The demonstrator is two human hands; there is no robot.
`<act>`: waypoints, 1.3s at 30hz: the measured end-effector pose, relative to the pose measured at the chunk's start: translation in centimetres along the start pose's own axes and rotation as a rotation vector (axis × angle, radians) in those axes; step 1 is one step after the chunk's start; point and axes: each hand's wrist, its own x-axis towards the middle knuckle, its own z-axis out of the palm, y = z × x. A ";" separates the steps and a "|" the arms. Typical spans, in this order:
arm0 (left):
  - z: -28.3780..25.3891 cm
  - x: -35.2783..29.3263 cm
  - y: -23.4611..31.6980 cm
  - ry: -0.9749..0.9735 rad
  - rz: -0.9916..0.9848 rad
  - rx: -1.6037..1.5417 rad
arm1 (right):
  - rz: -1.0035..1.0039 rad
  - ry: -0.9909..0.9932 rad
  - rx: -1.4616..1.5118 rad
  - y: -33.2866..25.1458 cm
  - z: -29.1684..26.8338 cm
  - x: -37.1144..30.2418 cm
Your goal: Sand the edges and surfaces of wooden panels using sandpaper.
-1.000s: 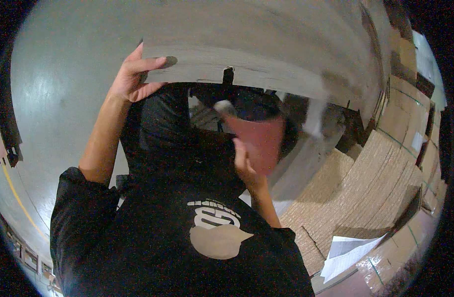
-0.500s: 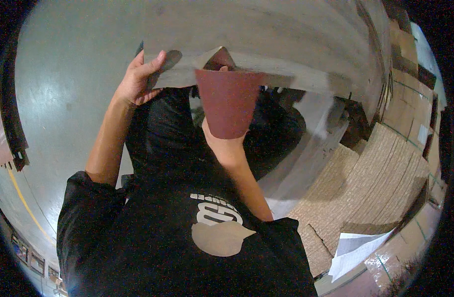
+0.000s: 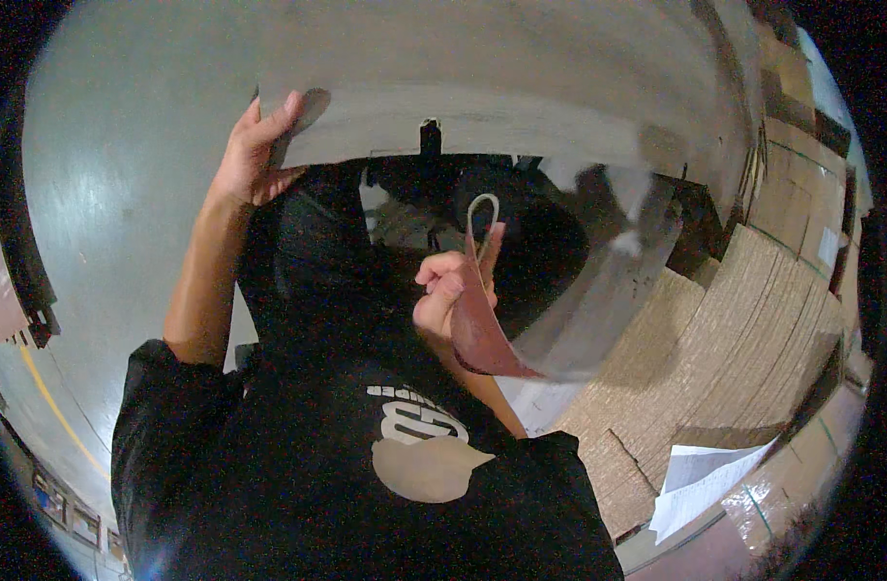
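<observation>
A wide grey panel (image 3: 521, 97) fills the upper middle of the view, with a small dark notch (image 3: 430, 137) in its near edge. My left hand (image 3: 255, 155) grips the panel's left edge, its thumb on top. My right hand (image 3: 443, 290) is closed around a reddish-brown sheet of sandpaper (image 3: 484, 334), apart from the panel and nearer my body. The sheet is curled over, its pale back showing in a loop at the top. Part of the right hand is hidden behind it.
Stacked brown corrugated cardboard (image 3: 705, 339) stands to the right, with white printed papers (image 3: 709, 479) lying on it. Taped cartons (image 3: 801, 184) stand farther right. Grey-green floor (image 3: 124, 194) with a yellow line (image 3: 56, 397) spreads on the left.
My right hand has drawn the sandpaper back from the panel's near edge toward my body and turned it side-on, uncovering the notch. My left hand and the panel have shifted slightly left.
</observation>
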 end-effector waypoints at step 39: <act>0.0 -1.4 1.5 0.053 -0.223 0.219 | -0.347 -0.176 -0.259 3.7 3.2 6.6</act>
